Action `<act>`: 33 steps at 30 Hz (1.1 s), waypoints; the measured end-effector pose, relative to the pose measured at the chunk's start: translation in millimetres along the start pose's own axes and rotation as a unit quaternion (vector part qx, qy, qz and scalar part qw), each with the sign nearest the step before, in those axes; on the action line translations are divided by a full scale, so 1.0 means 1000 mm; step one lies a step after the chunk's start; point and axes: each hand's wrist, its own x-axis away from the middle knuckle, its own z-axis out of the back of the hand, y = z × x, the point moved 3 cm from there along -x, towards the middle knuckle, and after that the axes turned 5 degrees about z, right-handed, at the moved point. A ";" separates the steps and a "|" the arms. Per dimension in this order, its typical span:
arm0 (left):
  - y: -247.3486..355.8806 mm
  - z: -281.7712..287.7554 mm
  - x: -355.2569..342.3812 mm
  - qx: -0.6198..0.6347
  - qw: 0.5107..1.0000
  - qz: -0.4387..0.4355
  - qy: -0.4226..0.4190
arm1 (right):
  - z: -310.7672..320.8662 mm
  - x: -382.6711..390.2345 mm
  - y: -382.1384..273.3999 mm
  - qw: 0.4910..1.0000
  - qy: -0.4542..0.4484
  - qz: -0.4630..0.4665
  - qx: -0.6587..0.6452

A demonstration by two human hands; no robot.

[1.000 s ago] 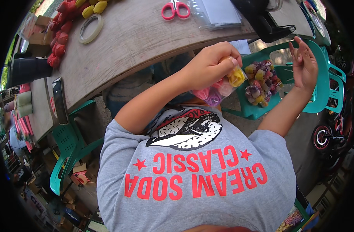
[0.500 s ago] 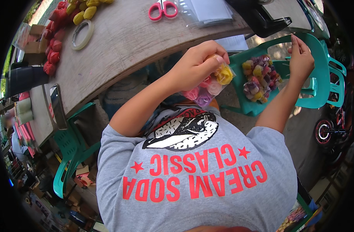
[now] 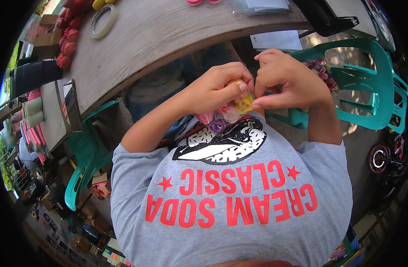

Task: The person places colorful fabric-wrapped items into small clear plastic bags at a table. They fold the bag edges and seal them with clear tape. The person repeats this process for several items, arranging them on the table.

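My left hand (image 3: 215, 89) grips a clear bag of flower shapes (image 3: 230, 113) in yellow, pink, white and purple, held just above my shirt. My right hand (image 3: 293, 82) has come to the bag's yellow end, its thumb and forefinger bent close at the edge; what exactly they pinch is hard to see. Behind that hand, a cluster of small multicoloured wrapped pieces (image 3: 324, 70) lies on a green plastic chair (image 3: 368, 107), partly hidden.
The wooden table (image 3: 159, 31) carries a tape roll (image 3: 98, 32), red flowers (image 3: 68, 46), clear sleeves (image 3: 261, 9) and a black object (image 3: 324, 22). Papers (image 3: 275, 41) sit below its edge. A phone (image 3: 72, 104), another green chair (image 3: 81, 169) and a bicycle (image 3: 382, 158) flank me.
My right hand has swung left from above the chair to the bag in my left hand. The bag and left hand have shifted down and toward the left since the earliest frame.
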 end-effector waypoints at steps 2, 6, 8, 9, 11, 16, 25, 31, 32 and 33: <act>0.000 0.001 0.009 -0.009 1.000 -0.003 0.010 | -0.011 -0.003 0.001 0.997 0.029 -0.047 0.061; 0.003 -0.004 0.028 -0.021 0.998 -0.046 0.024 | -0.017 -0.005 -0.004 0.992 0.019 -0.085 0.090; 0.005 -0.005 0.036 -0.018 0.998 -0.063 0.019 | -0.011 -0.006 0.002 0.991 -0.044 -0.124 0.008; 0.005 -0.005 0.038 -0.018 0.997 -0.075 0.024 | -0.011 -0.005 0.008 0.990 -0.038 -0.126 -0.055; 0.003 -0.004 0.044 -0.019 0.994 -0.098 0.035 | -0.018 -0.002 0.019 0.975 -0.027 -0.126 -0.182; -0.005 0.000 0.050 -0.046 0.991 -0.105 0.064 | -0.031 -0.005 0.035 0.972 0.014 -0.107 -0.209; -0.005 -0.016 0.058 0.058 0.990 -0.089 0.090 | -0.115 -0.004 0.053 0.795 -0.042 -0.169 -0.581; 0.006 -0.008 0.066 -0.233 0.967 -0.073 0.066 | -0.166 -0.002 0.039 0.703 -0.076 -0.173 -0.685; 0.004 -0.006 0.067 -0.249 0.960 -0.113 0.055 | -0.174 0.001 0.045 0.702 -0.086 -0.185 -0.683; 0.002 -0.006 0.069 -0.261 0.953 -0.151 0.042 | -0.177 0.001 0.047 0.698 -0.095 -0.198 -0.682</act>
